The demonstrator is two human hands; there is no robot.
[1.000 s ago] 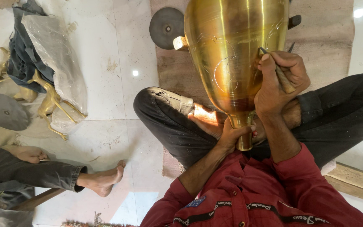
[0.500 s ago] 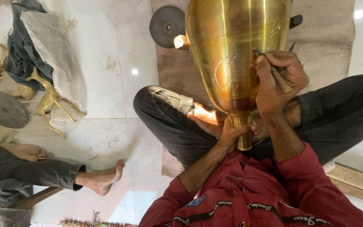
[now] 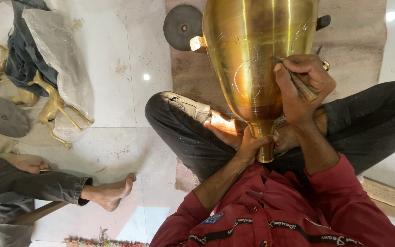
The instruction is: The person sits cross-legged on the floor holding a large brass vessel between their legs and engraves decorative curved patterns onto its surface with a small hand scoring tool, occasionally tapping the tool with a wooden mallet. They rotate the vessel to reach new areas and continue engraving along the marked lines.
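A large brass vase (image 3: 257, 50) lies tilted across my crossed legs, its narrow neck toward me. My left hand (image 3: 252, 144) is wrapped around that neck, steadying it. My right hand (image 3: 305, 87) is closed on a thin metal engraving tool (image 3: 296, 82), whose tip touches the vase's side beside a scratched circular outline. I wear a red shirt and dark trousers and sit on a brown mat (image 3: 357, 45).
A dark metal disc (image 3: 182, 26) lies on the mat past the vase. To the left on the white tile floor are brass deer figures (image 3: 53, 107), a plastic-wrapped bundle (image 3: 58, 55), another grey disc (image 3: 2, 116), and another person's bare foot (image 3: 110, 192).
My right hand with the tool has shifted slightly along the vase's surface. The left hand keeps its grip on the neck.
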